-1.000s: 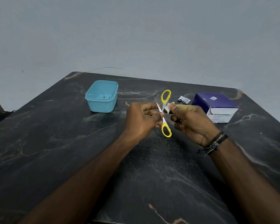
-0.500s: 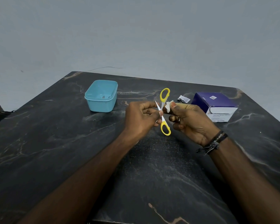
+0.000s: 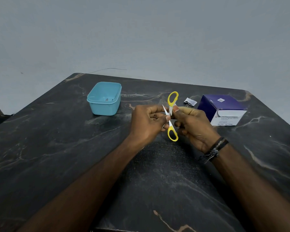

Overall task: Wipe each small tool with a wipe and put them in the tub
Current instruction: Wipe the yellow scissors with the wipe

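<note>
Head view: both hands' grip pinches open scissors (image 3: 172,117) between tub (image 3: 104,99) and box (image 3: 223,109).

The place looked like a plain room set up as a small work spot, though what kind of room could not be told. A bare, pale grey painted wall (image 3: 141,34) stood right behind a dark, marble-patterned stone surface (image 3: 40,148) with lighter veins and rounded far corners. A thin hairline crack or wire ran along the wall just above the far edge. On the surface sat a purple and white cardboard box (image 3: 222,109) of packaged supplies, its print too small to read, with a small white torn sachet (image 3: 190,102) beside it, hinting at clinical or hygiene stock.
</note>
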